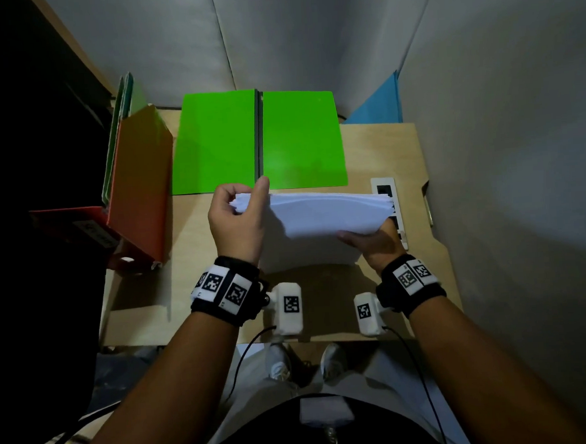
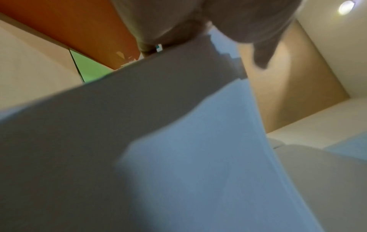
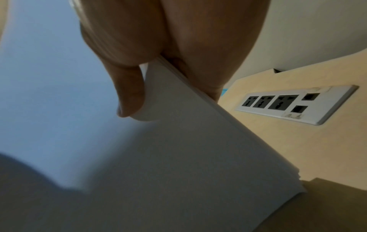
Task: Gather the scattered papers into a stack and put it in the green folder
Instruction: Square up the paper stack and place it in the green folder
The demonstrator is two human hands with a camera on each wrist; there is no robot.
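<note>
A stack of white papers (image 1: 322, 216) is held above the desk in both hands, its lower edge towards the desk. My left hand (image 1: 241, 208) pinches the stack's left end with thumb and curled fingers. My right hand (image 1: 375, 240) grips the right end, thumb on the near face and fingers behind. The green folder (image 1: 218, 140) lies open and flat on the desk just beyond the stack. Up close, the papers (image 2: 178, 141) fill the left wrist view, and the right wrist view shows the thumb pressed on the sheets (image 3: 178, 157).
An orange binder (image 1: 141, 183) leans at the left with green folders behind it. A white socket strip (image 1: 387, 190) is set into the desk (image 1: 376, 148) right of the stack. Grey partition walls close the back and right.
</note>
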